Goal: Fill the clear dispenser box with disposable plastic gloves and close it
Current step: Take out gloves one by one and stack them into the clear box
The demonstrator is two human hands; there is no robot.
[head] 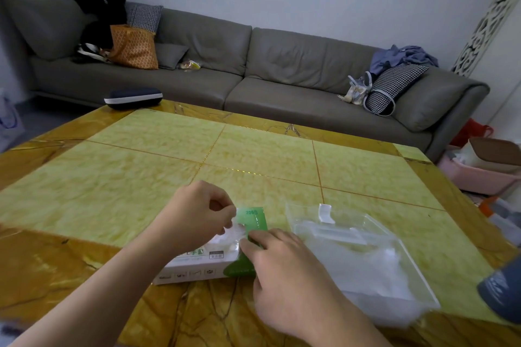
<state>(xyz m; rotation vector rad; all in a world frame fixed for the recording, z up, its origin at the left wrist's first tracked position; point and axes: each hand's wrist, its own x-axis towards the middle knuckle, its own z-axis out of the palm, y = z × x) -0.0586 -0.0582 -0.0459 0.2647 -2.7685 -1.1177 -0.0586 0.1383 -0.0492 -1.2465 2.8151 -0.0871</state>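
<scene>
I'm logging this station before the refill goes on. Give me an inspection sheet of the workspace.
Surface: yellow-green tiled table with amber marbled border.
Job's things: green-and-white glove carton lies near the front edge; clear dispenser box right of it, holding some clear plastic.
Clutter: dark glasses case at the far left corner; grey object at the right edge.
Grippers: left hand pinches clear film at the carton's opening; right hand grips the carton's green end.
Cables: nothing seen.
Surroundings: grey sofa with bags, cushions, clothes.
</scene>
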